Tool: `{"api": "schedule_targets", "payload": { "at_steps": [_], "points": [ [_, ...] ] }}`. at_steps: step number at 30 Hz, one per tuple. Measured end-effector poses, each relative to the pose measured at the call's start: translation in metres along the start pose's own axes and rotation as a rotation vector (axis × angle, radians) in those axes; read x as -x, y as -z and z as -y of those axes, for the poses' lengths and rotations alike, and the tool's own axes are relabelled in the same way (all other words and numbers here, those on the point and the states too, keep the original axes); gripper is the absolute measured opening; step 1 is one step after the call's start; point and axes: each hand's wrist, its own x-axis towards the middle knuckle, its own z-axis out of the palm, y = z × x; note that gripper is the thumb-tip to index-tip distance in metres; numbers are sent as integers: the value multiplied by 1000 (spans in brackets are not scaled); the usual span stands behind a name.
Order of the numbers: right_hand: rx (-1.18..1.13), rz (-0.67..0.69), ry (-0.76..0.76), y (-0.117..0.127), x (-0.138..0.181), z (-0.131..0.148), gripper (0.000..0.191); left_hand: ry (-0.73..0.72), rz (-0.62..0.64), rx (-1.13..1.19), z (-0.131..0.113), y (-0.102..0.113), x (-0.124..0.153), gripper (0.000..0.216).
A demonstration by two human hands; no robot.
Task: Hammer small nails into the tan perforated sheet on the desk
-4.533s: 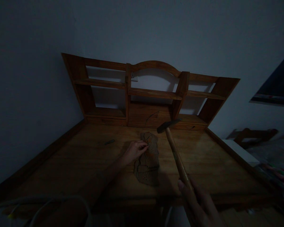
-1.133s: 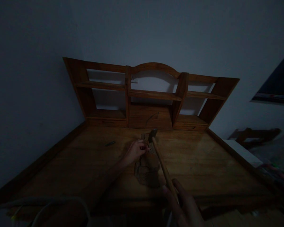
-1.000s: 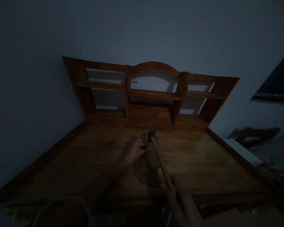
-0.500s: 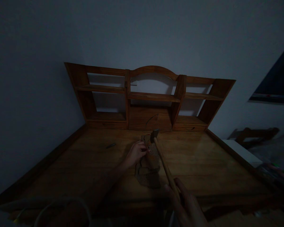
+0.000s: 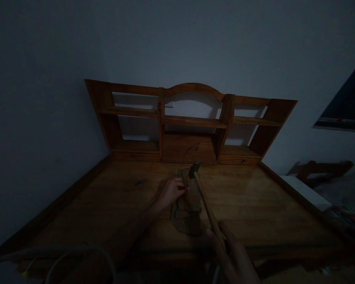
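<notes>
My right hand (image 5: 232,252) is wrapped round the wooden handle of a hammer (image 5: 206,203), whose dark metal head hangs over the far end of a flat, irregular brownish slab (image 5: 182,213). On that slab rests my left hand (image 5: 174,188), its fingers and thumb pinched together close to the hammer head. What the left fingertips pinch is too small and dark to make out. Small crumbs and an orange-brown patch show on the slab beside the fingers.
The wooden desk top (image 5: 239,197) has raised side edges. A wooden shelf unit (image 5: 192,123) stands along its back against the wall. A small dark, thin object (image 5: 141,182) lies left of my left hand. Pale cables (image 5: 100,252) loop at the lower left. A chair back (image 5: 322,167) stands at right.
The hammer head has shifted very slightly, still close above the slab. The whole view has moved a little; both hands keep nearly the same place and grip.
</notes>
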Motion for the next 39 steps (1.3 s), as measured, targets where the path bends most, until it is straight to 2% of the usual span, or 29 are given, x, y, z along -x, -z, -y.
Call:
{"api": "schedule_targets", "payload": {
  "at_steps": [6,10,14,19,22,32,39],
  "points": [
    [-83,53,-185,-2,-1,5,58,29,24,-58,-7,4,0,21],
    [-148,42,-166,2,2,9,53,44,38,-41,-4,3,0,20],
    [-187,14,-219,13,-5,21,53,10,32,-11,4,7,-3,15],
    [-219,-54,-409,19,-25,30,65,-3,-44,14,11,14,-7,13],
    [-243,-47,-460,17,-36,30,75,-11,-95,24,11,14,-8,13],
    [-247,64,-470,12,-44,26,81,-45,-53,77,3,3,-10,14],
    [-252,28,-499,10,-45,36,78,-57,-10,76,0,6,-10,10]
  ]
}}
